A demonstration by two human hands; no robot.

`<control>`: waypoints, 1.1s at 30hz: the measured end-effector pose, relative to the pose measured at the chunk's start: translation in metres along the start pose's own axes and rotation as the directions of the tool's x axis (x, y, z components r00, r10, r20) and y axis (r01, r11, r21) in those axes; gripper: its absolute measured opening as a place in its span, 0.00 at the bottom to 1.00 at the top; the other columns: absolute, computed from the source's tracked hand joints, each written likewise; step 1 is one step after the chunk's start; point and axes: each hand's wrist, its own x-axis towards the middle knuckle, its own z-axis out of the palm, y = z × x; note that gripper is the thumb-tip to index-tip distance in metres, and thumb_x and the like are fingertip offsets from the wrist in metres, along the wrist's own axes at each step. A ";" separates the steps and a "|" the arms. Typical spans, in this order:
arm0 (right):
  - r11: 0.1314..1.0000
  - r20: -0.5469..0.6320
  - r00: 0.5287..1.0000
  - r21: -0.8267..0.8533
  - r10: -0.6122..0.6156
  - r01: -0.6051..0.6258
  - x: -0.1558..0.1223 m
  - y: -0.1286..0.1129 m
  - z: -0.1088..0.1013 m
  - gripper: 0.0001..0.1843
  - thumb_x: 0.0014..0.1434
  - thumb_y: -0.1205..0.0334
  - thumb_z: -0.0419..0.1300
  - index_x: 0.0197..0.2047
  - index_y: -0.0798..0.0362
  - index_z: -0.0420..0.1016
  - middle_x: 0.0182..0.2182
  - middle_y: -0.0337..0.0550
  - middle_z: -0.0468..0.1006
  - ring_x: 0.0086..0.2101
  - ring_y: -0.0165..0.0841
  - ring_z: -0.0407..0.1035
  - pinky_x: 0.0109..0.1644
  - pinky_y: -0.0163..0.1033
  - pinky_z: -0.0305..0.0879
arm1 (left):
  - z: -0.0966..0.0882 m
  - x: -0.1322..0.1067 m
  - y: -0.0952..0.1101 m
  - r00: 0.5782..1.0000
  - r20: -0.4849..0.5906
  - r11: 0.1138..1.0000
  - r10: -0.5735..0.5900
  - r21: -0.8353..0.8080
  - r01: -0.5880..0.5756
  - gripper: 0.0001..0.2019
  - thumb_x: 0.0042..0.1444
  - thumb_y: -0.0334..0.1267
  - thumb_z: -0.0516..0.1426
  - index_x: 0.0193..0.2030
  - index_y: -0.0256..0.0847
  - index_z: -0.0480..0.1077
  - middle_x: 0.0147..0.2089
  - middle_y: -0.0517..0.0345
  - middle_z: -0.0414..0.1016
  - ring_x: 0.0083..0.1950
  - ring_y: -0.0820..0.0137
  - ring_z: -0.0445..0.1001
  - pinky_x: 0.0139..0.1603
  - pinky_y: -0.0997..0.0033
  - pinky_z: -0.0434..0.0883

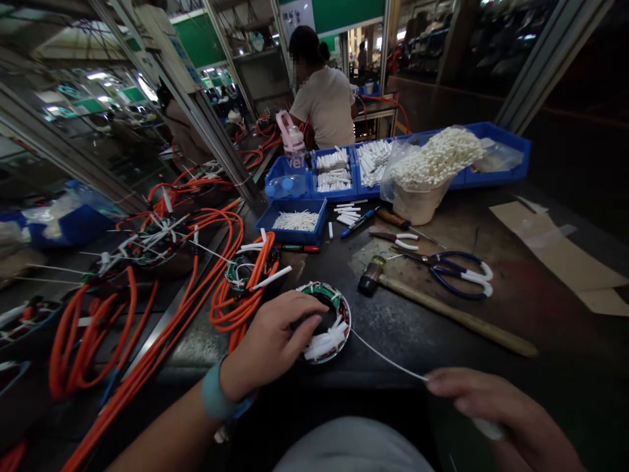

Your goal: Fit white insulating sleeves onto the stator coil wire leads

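Note:
My left hand (272, 341) rests on a round stator (328, 324) with green and white windings at the near edge of the dark workbench (407, 328); its fingers curl over the ring and hold it. My right hand (496, 410) is pinched on a thin white cord (388, 357) that runs taut from the stator toward me. Orange leads (240, 295) trail from the stator to the left.
A mallet (432, 305), blue-handled scissors (457, 269), pliers and a blue pen lie behind the stator. Blue bins (339, 174) hold white sleeves; a bag of white parts (432, 164) stands by them. More stators with orange cables fill the left. Another person sits at the back.

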 end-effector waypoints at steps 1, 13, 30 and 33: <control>0.999 0.011 0.999 -0.017 -0.040 0.040 0.000 0.000 -0.001 0.10 0.65 0.62 0.49 0.47 0.46 0.67 0.37 0.44 0.80 0.40 0.35 0.75 0.40 0.36 0.75 | 0.000 0.001 -0.001 1.000 0.006 1.000 0.022 -0.002 -0.022 0.09 0.60 0.31 0.52 0.45 0.41 0.71 0.43 0.56 0.75 0.45 0.72 0.72 0.48 0.74 0.68; 0.998 0.185 0.980 0.002 -0.068 0.069 -0.020 0.009 -0.006 0.12 0.65 0.61 0.49 0.51 0.46 0.65 0.43 0.44 0.78 0.47 0.36 0.71 0.47 0.37 0.73 | -0.006 0.014 -0.006 0.986 0.161 0.999 0.041 0.018 -0.045 0.08 0.60 0.33 0.53 0.43 0.41 0.71 0.41 0.59 0.75 0.42 0.74 0.73 0.46 0.76 0.68; 0.993 0.254 0.966 -0.089 -0.058 0.083 -0.044 0.034 -0.010 0.16 0.65 0.64 0.47 0.55 0.47 0.60 0.47 0.46 0.75 0.52 0.36 0.67 0.50 0.40 0.72 | -0.016 0.026 0.000 0.925 0.375 0.995 -0.065 0.099 0.030 0.10 0.60 0.34 0.53 0.45 0.42 0.72 0.44 0.60 0.77 0.44 0.73 0.74 0.46 0.77 0.66; 0.996 0.317 0.948 -0.069 -0.032 0.057 -0.060 0.045 -0.014 0.19 0.63 0.64 0.50 0.57 0.48 0.59 0.51 0.48 0.72 0.54 0.39 0.65 0.51 0.43 0.71 | -0.018 0.027 0.000 0.920 0.388 0.996 -0.063 0.085 0.032 0.10 0.61 0.34 0.52 0.46 0.41 0.72 0.44 0.59 0.77 0.44 0.73 0.74 0.46 0.77 0.65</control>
